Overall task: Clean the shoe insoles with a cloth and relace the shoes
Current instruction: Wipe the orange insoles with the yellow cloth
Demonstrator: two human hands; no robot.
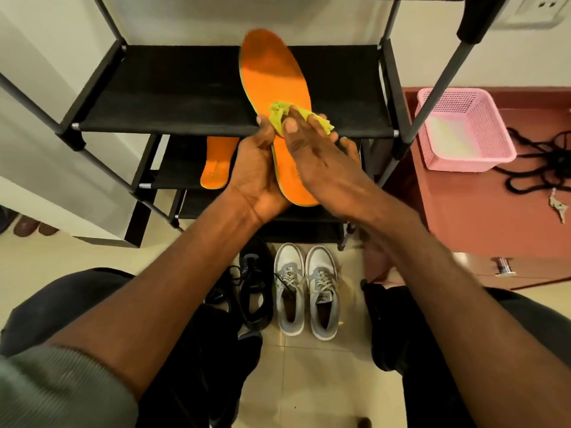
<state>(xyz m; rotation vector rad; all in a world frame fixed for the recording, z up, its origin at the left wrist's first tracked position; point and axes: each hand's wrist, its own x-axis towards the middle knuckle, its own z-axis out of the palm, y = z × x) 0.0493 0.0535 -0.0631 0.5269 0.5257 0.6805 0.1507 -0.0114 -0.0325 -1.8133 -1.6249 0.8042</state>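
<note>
Wiping in progress: the insole [273,84] is held up over the rack [191,97], toe at 12 o'clock, heel at 6. Left hand [258,177] cradles the heel half from underneath at about 7 o'clock, fingers curled round the left edge, thumb up near the cloth. Right hand [312,149] lies across the middle of the insole, fingers fairly straight and a little spread, pressing the yellow cloth [284,114] flat against the orange face. Cloth is bunched; part of it sticks out past the fingertips at 3 o'clock.

Judgement on doing this step well: forefoot looks darker and duller than the mid-section, so the strokes probably need to run up toward 12 o'clock, not just over the arch. Keep the left hand's support under the spot being rubbed, or the insole will likely flex away from the pressure. Re-fold the cloth so a flat patch meets the surface. Long heel-to-toe passes, edges included.

Second insole [216,163] lies on the lower shelf at 9 o'clock from the hands; cannot tell whether it is cleaned. Grey shoes [306,291] stand on the floor at 6 o'clock, laces in. Black shoe [253,282] just left of them. Loose black laces [537,162] lie on the red top at 3 o'clock, beside a pink basket [463,131]. Relacing looks not yet done.
</note>
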